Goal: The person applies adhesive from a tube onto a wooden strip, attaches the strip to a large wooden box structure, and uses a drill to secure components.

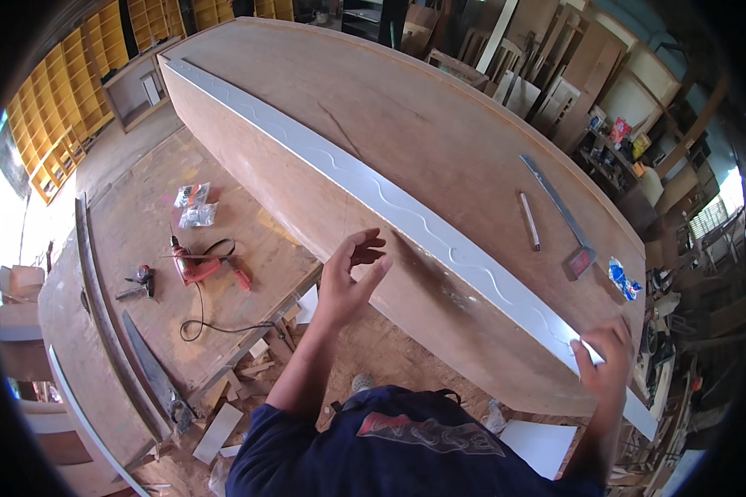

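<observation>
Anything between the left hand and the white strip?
Nothing visible. The left hand hangs, seemingly empty, in front of the side of the wooden piece, the white strip just past it. The metal square and pen lie on the strip's far side; the right hand is at its near end.

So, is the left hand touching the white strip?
Apart. In the head view, the left hand hangs short of the white strip, with the brown panel showing between.
</observation>
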Demonstrator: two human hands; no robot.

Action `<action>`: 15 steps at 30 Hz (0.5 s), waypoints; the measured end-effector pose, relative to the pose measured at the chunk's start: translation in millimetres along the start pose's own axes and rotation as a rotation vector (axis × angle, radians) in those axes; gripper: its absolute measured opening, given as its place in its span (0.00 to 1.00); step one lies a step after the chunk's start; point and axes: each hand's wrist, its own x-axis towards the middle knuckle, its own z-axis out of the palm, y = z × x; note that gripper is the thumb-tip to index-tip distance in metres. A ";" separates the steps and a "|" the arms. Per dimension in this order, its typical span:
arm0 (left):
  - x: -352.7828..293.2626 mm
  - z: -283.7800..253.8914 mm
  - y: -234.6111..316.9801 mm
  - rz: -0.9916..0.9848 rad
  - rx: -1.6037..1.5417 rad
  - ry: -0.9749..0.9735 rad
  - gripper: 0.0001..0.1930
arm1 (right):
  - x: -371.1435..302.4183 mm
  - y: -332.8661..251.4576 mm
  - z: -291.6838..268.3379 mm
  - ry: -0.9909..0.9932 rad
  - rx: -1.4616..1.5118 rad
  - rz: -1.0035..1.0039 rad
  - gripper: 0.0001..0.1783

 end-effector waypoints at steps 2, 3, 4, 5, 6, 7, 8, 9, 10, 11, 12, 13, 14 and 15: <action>5.6 12.3 -6.2 -0.058 -0.150 0.039 0.22 | -33.9 -4.6 1.7 0.049 -0.033 0.060 0.12; 9.7 17.3 -6.0 -0.103 -0.314 0.084 0.20 | -50.9 -5.6 2.1 0.089 -0.054 0.103 0.12; 14.4 21.6 -3.5 -0.111 -0.351 0.067 0.17 | -68.2 -5.4 3.9 0.132 -0.070 0.140 0.12; 17.6 24.3 -3.6 -0.099 -0.335 0.088 0.17 | -88.5 -6.2 6.5 0.172 -0.125 0.114 0.12; 26.1 28.5 -3.8 -0.136 -0.346 0.036 0.15 | -105.5 -3.0 13.1 0.231 -0.179 0.089 0.12; 30.3 31.4 -5.3 -0.187 -0.366 -0.019 0.14 | -116.4 -2.5 19.5 0.240 -0.165 0.077 0.12; 33.5 31.8 -6.2 -0.156 -0.325 -0.021 0.13 | -124.3 -4.6 26.4 0.268 -0.219 0.113 0.11; 35.9 30.1 -7.1 -0.149 -0.318 -0.011 0.13 | -128.5 -3.7 32.9 0.297 -0.273 0.149 0.10; 38.0 29.7 -8.5 -0.136 -0.350 -0.021 0.13 | -130.5 -2.4 37.3 0.302 -0.267 0.148 0.10; 39.9 28.7 -8.7 -0.122 -0.383 -0.031 0.13 | -131.6 -0.5 41.3 0.325 -0.269 0.162 0.09; 41.4 27.1 -7.9 -0.118 -0.377 -0.031 0.13 | -132.6 1.3 45.1 0.348 -0.271 0.175 0.08; 42.4 27.1 -8.1 -0.130 -0.400 -0.030 0.12 | -133.7 4.5 46.4 0.350 -0.270 0.173 0.08; 43.3 26.7 -7.9 -0.142 -0.422 -0.029 0.12 | -134.2 7.9 47.4 0.355 -0.317 0.157 0.08; 44.3 25.9 -6.6 -0.139 -0.422 -0.027 0.12 | -135.0 10.9 48.7 0.360 -0.363 0.141 0.08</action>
